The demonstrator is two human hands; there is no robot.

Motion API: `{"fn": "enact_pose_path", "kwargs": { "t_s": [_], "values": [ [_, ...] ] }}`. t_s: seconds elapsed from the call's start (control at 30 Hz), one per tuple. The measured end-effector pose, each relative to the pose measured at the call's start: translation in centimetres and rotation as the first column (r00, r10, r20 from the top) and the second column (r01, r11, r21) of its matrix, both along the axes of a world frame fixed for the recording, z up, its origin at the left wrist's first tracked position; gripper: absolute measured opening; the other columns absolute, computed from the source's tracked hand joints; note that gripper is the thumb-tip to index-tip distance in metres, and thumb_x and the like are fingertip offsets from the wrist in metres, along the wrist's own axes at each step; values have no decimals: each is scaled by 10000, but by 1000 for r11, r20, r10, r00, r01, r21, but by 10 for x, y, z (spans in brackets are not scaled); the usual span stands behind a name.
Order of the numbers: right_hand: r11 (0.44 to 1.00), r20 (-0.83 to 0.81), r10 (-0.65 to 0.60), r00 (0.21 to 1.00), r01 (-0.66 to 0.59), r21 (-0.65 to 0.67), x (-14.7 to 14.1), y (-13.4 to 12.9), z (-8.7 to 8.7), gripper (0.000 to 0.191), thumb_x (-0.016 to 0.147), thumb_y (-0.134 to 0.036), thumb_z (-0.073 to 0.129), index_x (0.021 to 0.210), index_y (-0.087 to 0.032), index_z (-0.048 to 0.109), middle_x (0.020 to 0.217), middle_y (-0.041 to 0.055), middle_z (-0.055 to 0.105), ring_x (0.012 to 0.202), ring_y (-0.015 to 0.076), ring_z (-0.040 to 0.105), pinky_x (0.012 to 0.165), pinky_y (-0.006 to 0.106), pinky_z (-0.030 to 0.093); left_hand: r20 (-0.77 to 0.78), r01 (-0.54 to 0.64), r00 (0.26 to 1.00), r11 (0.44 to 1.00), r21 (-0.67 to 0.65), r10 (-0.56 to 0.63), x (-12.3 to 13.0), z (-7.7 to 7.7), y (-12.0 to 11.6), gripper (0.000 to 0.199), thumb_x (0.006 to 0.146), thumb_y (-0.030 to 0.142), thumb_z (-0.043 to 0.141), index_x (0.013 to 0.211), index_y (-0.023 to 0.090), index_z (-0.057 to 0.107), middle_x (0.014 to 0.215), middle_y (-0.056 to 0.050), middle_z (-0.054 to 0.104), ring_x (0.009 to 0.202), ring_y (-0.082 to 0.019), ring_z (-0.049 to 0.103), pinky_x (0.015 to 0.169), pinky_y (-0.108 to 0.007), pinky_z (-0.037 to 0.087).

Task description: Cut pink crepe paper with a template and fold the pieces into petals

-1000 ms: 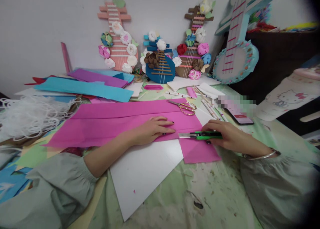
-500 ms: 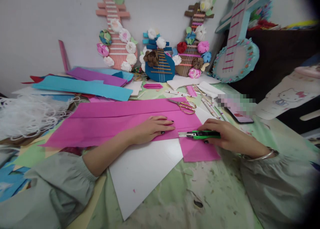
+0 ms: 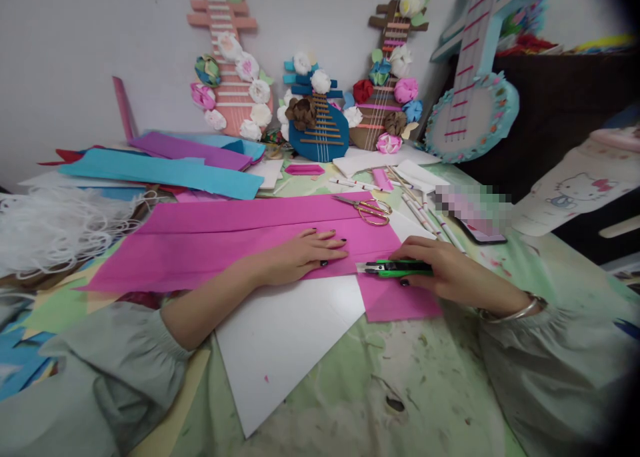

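My left hand (image 3: 295, 257) lies flat, fingers stretched out, on a long folded sheet of pink paper (image 3: 200, 254). In my right hand (image 3: 440, 267) is a green and black utility knife (image 3: 400, 268), its blade pointing left at the lower edge of the pink paper. Under the knife a smaller pink piece (image 3: 397, 300) hangs down toward me; whether it is joined to the big sheet I cannot tell. Gold-handled scissors (image 3: 367, 210) rest on the paper's far right part. A white board (image 3: 290, 344) lies beneath the paper.
Behind stand several flower-trimmed paper instruments (image 3: 320, 130). White string (image 3: 65, 234) is heaped at the left, near blue paper strips (image 3: 165, 174). Thin sticks (image 3: 425, 214), a phone (image 3: 483, 230) and a white tumbler (image 3: 575, 184) are at the right, on a green cloth (image 3: 430, 390).
My right hand and the knife have shifted slightly left. My left hand stays pressed on the paper; the whole view has moved a little.
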State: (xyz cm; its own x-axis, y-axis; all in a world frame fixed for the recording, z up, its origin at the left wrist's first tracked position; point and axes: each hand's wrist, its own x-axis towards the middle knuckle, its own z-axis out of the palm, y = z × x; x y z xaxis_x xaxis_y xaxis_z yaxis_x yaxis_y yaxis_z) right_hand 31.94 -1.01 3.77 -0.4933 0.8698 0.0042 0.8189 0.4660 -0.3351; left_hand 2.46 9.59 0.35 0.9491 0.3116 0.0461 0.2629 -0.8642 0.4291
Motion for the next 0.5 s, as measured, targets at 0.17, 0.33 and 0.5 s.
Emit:
{"fn": "enact_pose_path", "kwargs": {
  "t_s": [0.17,0.33,0.5],
  "values": [
    [1000,-6,-3,1000,3,10,0,-2,1,293,825,-191,567,1112,-240,595,1037,65,582,936,222,561,777,338,425,-16,-6,1000,1000,-6,6,-1,1,-2,466,986,181,321,1420,352,333,1522,-11,265,1434,-198,150,1153,-491,71],
    [1000,-8,-16,1000,16,12,-2,-5,2,250,810,-186,580,1054,-231,611,1009,58,582,901,215,562,755,331,411,-94,-17,995,1000,22,19,-1,3,-3,462,1000,198,267,1436,345,299,1537,10,222,1440,-177,117,1157,-471,46],
    [1000,-5,-18,1000,18,5,0,-7,3,216,817,-208,586,1030,-218,621,983,56,583,874,208,560,748,330,401,-112,-23,993,999,31,26,0,4,-3,458,999,217,272,1432,362,299,1540,44,211,1441,-161,110,1163,-433,53]
  ]
}}
